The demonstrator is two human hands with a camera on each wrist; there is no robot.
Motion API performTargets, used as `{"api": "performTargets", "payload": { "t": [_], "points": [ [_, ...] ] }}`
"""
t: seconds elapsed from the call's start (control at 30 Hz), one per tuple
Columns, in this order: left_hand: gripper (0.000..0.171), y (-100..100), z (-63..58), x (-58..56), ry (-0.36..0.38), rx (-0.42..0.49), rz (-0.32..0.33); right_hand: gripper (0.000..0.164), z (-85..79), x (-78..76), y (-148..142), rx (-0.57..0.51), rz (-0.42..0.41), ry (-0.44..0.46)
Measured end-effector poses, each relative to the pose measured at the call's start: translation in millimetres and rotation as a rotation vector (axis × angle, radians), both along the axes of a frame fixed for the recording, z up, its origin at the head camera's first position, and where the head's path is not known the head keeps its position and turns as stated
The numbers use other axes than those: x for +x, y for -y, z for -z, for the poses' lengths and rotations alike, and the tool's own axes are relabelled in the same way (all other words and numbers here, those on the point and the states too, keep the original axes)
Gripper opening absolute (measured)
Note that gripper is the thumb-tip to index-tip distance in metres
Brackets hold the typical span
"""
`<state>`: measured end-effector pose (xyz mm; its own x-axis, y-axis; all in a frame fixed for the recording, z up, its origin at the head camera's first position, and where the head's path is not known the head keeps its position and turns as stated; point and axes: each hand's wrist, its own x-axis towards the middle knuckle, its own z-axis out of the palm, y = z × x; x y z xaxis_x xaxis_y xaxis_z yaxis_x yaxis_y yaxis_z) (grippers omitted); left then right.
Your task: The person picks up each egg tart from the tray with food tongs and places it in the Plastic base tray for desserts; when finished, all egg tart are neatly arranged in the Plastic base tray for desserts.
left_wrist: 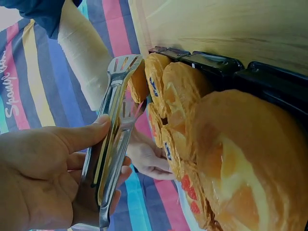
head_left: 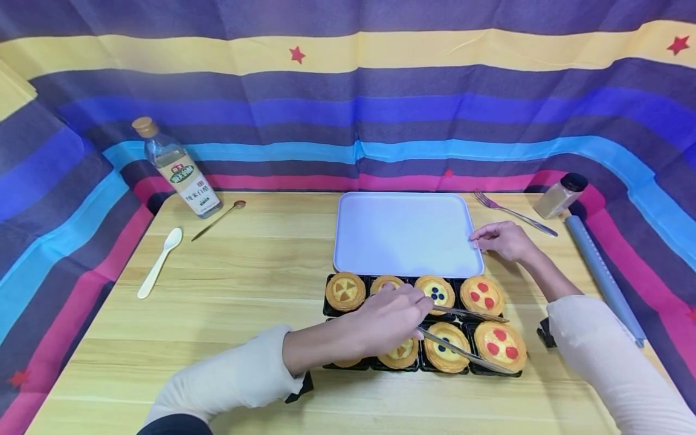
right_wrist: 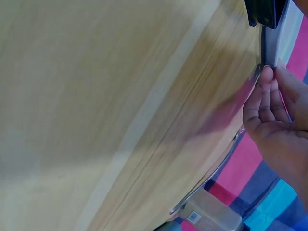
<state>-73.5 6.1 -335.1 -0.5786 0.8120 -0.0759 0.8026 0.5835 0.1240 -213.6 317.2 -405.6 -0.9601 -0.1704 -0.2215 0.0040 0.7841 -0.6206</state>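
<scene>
My left hand (head_left: 388, 317) holds metal tongs (left_wrist: 103, 149), thumb on one arm and fingers on the other. The tongs' arms stand apart, their slotted ends at either side of the front right tart (head_left: 499, 345) with red topping; whether they touch it I cannot tell. Other tarts with red, dark blue or orange-yellow toppings, such as the rear left tart (head_left: 345, 291), sit in black plastic trays in two rows. Part of the left-hand tarts is hidden behind my left hand. My right hand (head_left: 502, 240) pinches the right edge of a pale rectangular tray (head_left: 402, 232) behind the tarts.
A labelled bottle (head_left: 182, 172) stands back left, near a small long-handled spoon (head_left: 219, 220) and a white spoon (head_left: 160, 263). At the back right are a fork (head_left: 513, 212), a black-capped jar (head_left: 561, 195) and a blue-grey roll (head_left: 603, 278). Striped cloth (head_left: 272, 115) surrounds the table.
</scene>
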Motion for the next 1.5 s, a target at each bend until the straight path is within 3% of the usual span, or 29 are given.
{"api": "performTargets", "payload": {
  "t": [0.27, 0.47, 0.7, 0.87, 1.0, 1.17, 1.37, 1.5],
  "points": [
    [0.036, -6, 8.3, -0.4, -0.037, -0.04, 0.033, 0.026, -1.3, -0.1, 1, -0.013, 0.004, 0.007],
    [0.036, -8, 10.0, -0.2, -0.022, -0.054, 0.024, 0.025, -1.5, -1.2, 1, -0.012, 0.002, 0.008],
    [0.039, -6, 5.1, 2.3, -0.005, -0.046, 0.02, 0.024, -1.5, 0.0, 1, -0.022, -0.004, -0.003],
    [0.05, 8, -2.7, 4.7, 0.028, 0.0, -0.029, 0.024, -1.6, 0.5, 1, -0.023, -0.003, 0.003],
    [0.057, 30, -8.8, 5.3, 0.088, 0.078, -0.095, 0.025, -1.9, 0.6, 1, -0.014, -0.005, 0.006],
    [0.062, 61, -10.2, 5.5, 0.158, 0.243, -0.213, 0.025, -2.7, 1.5, 2, -0.014, -0.003, 0.003],
    [0.068, 100, -3.0, -0.2, 0.275, 0.469, -0.426, 0.025, -2.5, 2.3, 2, -0.024, -0.008, 0.0],
    [0.065, 128, 10.0, -9.5, 0.245, 0.526, -0.588, 0.024, -2.6, 2.6, 2, -0.017, -0.012, -0.007]
  ]
}}
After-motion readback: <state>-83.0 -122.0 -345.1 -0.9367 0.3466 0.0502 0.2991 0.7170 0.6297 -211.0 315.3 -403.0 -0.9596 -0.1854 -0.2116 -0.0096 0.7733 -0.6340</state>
